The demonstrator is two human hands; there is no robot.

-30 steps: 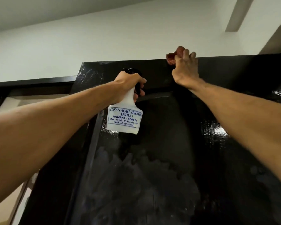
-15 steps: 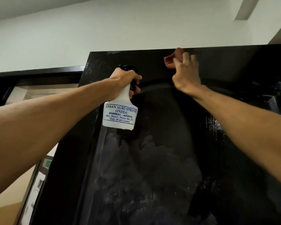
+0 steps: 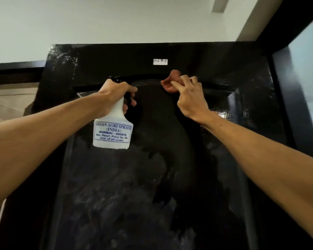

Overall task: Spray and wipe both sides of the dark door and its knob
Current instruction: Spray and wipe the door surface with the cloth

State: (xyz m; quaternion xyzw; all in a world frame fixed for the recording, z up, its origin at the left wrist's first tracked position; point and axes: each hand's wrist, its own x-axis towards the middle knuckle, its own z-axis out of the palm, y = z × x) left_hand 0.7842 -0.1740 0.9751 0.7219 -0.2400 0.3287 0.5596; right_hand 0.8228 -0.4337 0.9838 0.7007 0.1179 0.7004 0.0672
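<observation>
The dark glossy door (image 3: 170,177) fills most of the view, its panel streaked with wet smears. My left hand (image 3: 114,94) grips the neck and trigger of a white spray bottle (image 3: 113,132) with a blue-printed label, held upright in front of the door's upper left part. My right hand (image 3: 188,98) holds a reddish cloth (image 3: 171,82) against the door at the upper edge of the recessed panel, just below a small white sticker (image 3: 160,61). The knob is out of view.
A white wall (image 3: 134,20) rises above the door. The dark door frame (image 3: 285,98) runs along the right, with a pale opening (image 3: 309,69) beyond it. Another dark frame (image 3: 14,71) lies at the left.
My right hand has brought the cloth down from the door's top edge to the panel's upper border, uncovering the white sticker. The bottle stays in my left hand; the view has tilted.
</observation>
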